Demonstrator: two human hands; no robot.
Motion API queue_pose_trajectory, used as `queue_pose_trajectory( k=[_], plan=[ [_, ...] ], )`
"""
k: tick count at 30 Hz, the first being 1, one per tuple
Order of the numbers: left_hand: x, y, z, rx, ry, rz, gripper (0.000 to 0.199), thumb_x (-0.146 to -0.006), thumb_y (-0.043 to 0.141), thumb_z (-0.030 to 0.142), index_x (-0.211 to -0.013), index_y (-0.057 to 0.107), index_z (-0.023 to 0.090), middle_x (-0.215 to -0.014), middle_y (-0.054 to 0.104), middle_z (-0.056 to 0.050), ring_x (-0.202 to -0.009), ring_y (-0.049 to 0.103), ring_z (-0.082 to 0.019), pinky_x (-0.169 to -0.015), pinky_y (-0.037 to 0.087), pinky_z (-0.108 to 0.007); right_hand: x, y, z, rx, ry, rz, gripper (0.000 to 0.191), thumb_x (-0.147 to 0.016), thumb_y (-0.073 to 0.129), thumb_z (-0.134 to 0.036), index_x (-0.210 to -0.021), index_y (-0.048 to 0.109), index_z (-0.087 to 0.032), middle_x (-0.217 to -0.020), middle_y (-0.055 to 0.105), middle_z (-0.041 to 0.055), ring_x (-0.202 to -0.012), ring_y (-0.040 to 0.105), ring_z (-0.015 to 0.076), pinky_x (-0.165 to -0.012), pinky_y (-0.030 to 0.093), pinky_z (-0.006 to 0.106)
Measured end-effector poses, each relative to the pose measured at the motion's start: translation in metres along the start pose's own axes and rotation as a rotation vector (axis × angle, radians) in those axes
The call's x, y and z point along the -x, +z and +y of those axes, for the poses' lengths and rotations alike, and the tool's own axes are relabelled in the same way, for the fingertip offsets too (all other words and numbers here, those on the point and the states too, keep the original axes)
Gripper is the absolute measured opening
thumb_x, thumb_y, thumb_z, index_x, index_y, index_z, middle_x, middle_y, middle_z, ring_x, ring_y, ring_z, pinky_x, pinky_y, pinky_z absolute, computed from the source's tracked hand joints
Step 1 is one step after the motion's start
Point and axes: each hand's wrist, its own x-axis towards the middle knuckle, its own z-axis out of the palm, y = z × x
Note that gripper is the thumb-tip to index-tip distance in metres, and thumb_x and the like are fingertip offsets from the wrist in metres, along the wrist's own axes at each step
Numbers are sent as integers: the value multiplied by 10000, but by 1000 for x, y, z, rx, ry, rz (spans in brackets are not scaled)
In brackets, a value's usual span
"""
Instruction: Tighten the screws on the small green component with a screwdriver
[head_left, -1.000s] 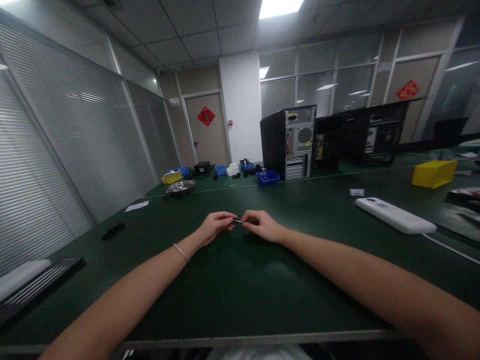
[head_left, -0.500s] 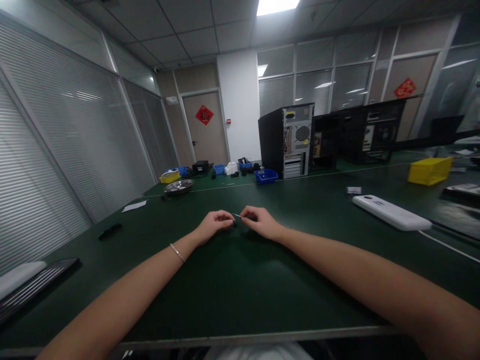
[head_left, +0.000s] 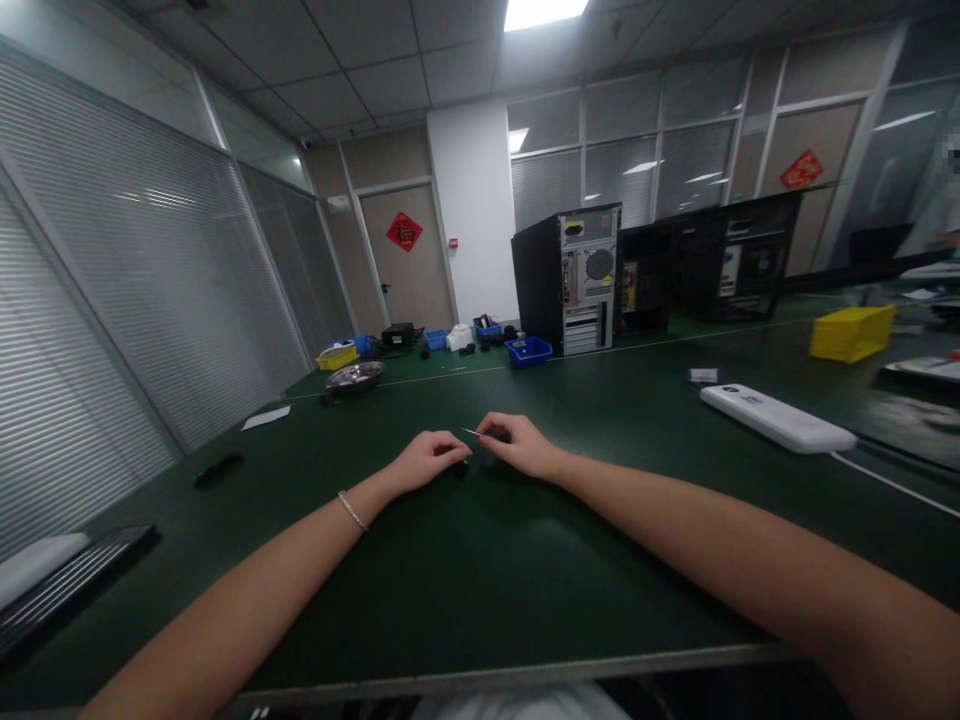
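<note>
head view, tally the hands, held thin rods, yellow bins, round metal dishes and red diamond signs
Hands: 2 (left hand, right hand)
Held thin rod: 1
Yellow bins: 2 (left bin, right bin)
Round metal dish: 1
Red diamond signs: 2 (left sign, right sign)
Total: 8

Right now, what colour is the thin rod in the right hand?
The thin rod looks silvery; the head view shows it best.

Thin rod [head_left: 471, 432] metallic; tabletop [head_left: 525, 580] smooth, glossy.
</note>
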Motion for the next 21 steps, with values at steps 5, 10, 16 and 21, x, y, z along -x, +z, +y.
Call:
queue_pose_trajectory(
  k=[5, 10, 16, 21],
  plan=[
    [-2, 5, -3, -95, 61, 29, 275, -799, 524, 373, -934, 672, 185, -894, 581, -52, -782, 541, -159, -714, 412, -259, -1, 1, 1, 36, 6, 6, 193, -824, 508, -317, -888, 606, -165, -819, 626, 28, -725, 542, 147, -647, 415, 258],
    [-3, 10, -5, -157, 92, 53, 276, -803, 527, 348, -1014, 638, 209, -948, 537, -53, -759, 525, -143, -695, 412, -256, -1, 1, 0, 48, 9, -21, 203, -825, 504, -317, -893, 615, -161, -833, 632, 35, -739, 547, 150, -653, 415, 255],
    [-2, 3, -5, -176, 71, 57, 300, -811, 501, 391, -989, 637, 192, -924, 515, -52, -740, 495, -139, -654, 394, -248, -2, 2, 1, 89, 27, -21, 209, -826, 493, -310, -916, 616, -166, -831, 629, 35, -725, 546, 145, -625, 406, 240],
    [3, -8, -1, -177, 20, -104, 437, -662, 668, 399, -1054, 602, 217, -941, 486, -38, -766, 479, -148, -636, 396, -245, -5, -7, 4, 137, 43, -110, 197, -777, 555, -288, -921, 640, -185, -854, 639, 34, -738, 556, 155, -626, 407, 239]
  ],
)
